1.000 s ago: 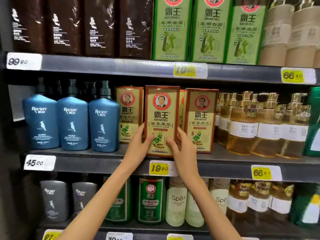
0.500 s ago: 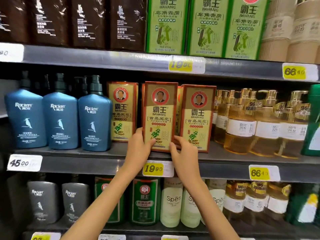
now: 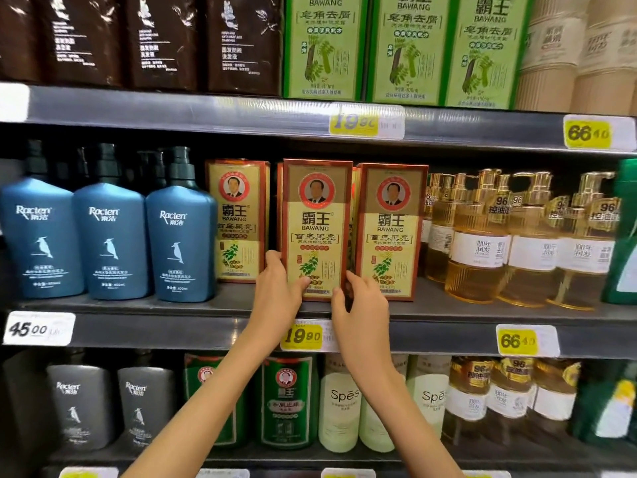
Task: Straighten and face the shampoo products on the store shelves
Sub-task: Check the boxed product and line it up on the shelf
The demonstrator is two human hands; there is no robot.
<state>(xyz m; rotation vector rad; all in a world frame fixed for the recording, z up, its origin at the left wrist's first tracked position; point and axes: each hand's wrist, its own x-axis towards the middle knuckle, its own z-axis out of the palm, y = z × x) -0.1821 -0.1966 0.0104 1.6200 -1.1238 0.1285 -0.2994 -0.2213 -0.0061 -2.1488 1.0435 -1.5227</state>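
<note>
The middle Bawang box [image 3: 317,225], upright at the front of the middle shelf [image 3: 172,331], is pinched low down by curled fingers of the left hand [image 3: 275,294] and right hand [image 3: 360,307]; squaring it level with the neighbouring box [image 3: 391,232] seems called for next.

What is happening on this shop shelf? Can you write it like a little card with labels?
Place: shop shelves full of shampoo
Being held: middle red-and-gold box, upright, front facing out
Left hand: grips the box's lower left edge
Right hand: grips its lower right edge
Neighbours: left box and right box, same kind
Further left: three blue bottles
Further right: golden pump bottles
Shelf above: green boxes
Below the box: yellow tag reading 19.90
</note>
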